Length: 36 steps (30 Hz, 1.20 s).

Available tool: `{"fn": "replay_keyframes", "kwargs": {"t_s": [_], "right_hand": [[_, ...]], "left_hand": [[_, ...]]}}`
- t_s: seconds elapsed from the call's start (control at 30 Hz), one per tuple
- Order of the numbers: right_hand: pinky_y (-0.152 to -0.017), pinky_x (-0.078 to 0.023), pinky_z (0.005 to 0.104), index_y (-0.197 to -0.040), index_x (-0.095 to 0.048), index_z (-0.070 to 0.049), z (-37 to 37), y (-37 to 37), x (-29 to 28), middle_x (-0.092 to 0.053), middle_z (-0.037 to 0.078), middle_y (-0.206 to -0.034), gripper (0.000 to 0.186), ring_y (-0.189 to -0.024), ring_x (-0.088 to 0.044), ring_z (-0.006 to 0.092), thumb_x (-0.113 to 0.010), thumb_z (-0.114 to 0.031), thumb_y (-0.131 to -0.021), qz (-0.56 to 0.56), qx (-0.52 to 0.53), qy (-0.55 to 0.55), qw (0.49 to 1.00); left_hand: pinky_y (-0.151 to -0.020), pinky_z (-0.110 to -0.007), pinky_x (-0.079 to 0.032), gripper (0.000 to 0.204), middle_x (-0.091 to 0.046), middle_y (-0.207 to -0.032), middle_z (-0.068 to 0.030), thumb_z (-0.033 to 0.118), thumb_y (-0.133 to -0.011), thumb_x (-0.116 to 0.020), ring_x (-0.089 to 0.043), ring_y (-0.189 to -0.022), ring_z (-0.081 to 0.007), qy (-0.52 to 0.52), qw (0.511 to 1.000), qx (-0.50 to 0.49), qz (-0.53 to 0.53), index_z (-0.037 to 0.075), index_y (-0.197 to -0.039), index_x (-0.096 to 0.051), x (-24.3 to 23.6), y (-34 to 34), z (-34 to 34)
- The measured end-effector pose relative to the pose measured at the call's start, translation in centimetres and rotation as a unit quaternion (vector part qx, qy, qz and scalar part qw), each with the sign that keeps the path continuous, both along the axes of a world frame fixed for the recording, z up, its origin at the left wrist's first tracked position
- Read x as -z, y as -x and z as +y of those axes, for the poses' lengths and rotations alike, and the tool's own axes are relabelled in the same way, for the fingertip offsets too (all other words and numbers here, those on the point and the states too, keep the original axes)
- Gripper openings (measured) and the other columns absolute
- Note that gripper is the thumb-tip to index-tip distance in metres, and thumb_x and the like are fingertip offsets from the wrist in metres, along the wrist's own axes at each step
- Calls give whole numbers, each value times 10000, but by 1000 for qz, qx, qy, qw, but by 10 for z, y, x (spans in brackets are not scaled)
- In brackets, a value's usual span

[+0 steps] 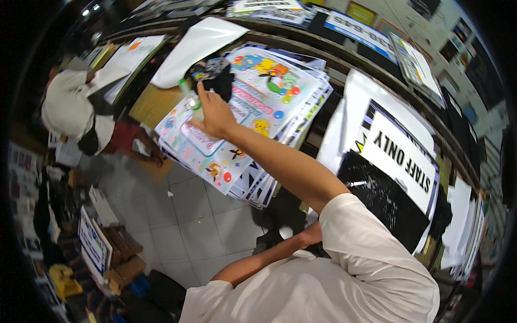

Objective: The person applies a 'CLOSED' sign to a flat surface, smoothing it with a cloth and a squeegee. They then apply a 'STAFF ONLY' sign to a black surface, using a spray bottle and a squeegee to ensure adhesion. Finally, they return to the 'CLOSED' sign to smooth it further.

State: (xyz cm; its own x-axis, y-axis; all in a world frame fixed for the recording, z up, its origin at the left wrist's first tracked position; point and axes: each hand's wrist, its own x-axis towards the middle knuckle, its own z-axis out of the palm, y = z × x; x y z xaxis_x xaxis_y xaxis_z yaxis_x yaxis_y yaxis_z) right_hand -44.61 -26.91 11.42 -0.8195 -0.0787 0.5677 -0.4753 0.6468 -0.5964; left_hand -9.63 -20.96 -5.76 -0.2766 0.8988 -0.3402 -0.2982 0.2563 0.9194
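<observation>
My right arm reaches out over a stack of printed sheets. The top sheet (237, 116) is colourful, with cartoon figures and pastel patterns. My right hand (215, 116) is closed around a small clear bottle (194, 101) with a green top, held above that sheet, index finger extended along it. Just beyond the hand, a crumpled dark cloth (219, 83) lies on the sheet. My left forearm crosses low in front of my body. Only the back part of my left hand (311, 234) shows; its fingers are hidden behind my right sleeve.
A white curled sheet (199, 46) lies beyond the stack. To the right are a black-and-white sign (401, 153) and a shiny black sheet (382, 196). Another person (75, 107) bends over papers at the left. Cardboard boxes (121, 245) stand on the tiled floor (186, 231).
</observation>
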Motion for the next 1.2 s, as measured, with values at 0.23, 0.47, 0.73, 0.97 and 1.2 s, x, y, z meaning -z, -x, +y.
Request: {"fn": "replay_keyframes", "kwargs": {"t_s": [0.23, 0.47, 0.73, 0.97, 1.2], "right_hand": [[-747, -511, 398, -1279, -652, 1, 145, -316, -47, -650, 155, -1039, 472, -899, -644, 287, -820, -206, -890, -98, 24, 143, 985], [-715, -543, 317, -1162, -761, -28, 229, -649, 35, -730, 81, -875, 463, -781, -676, 170, -651, -452, -1013, -648, 224, 351, 637], [-1170, -363, 539, -1364, -530, -76, 276, -736, 178, -485, 150, -1451, 483, -1371, -479, 322, -592, -244, -914, -18, 324, 866, 380], [-1046, -405, 428, -988, -678, -145, 303, -752, 177, -676, 26, -1165, 206, -1184, -581, 234, -682, -350, -980, 61, 256, 891, 369], [-702, -559, 264, -1096, -701, -131, 337, -774, 122, -729, -5, -983, 127, -819, -678, 121, -643, -232, -1046, 106, 301, 863, 393]], "left_hand": [[-1107, -369, -430, 607, -579, -1463, -112, 315, -990, -727, -535, -1322, -178, 73, 974, 193, 88, 58, -1498, -516, -85, 24, -8], [-1027, -361, -497, 658, -710, -1243, -135, 466, -1030, -635, -689, -1143, -266, 25, 951, -149, -269, -104, -1357, -610, -97, -9, 8], [-1080, -528, -506, 584, -685, -1326, -212, 420, -1113, -390, -693, -1165, -368, 36, 959, -198, -201, -59, -1389, -581, -178, -28, 33], [-997, -544, -539, 607, -722, -1222, -237, 438, -1120, -371, -735, -1049, -388, 34, 968, -205, -138, -75, -1391, -548, -193, -7, 35], [-1001, -547, -533, 664, -734, -1110, -313, 425, -1118, -348, -727, -1024, -439, -46, 958, -195, -203, -172, -1258, -604, -190, 18, 35]]}}
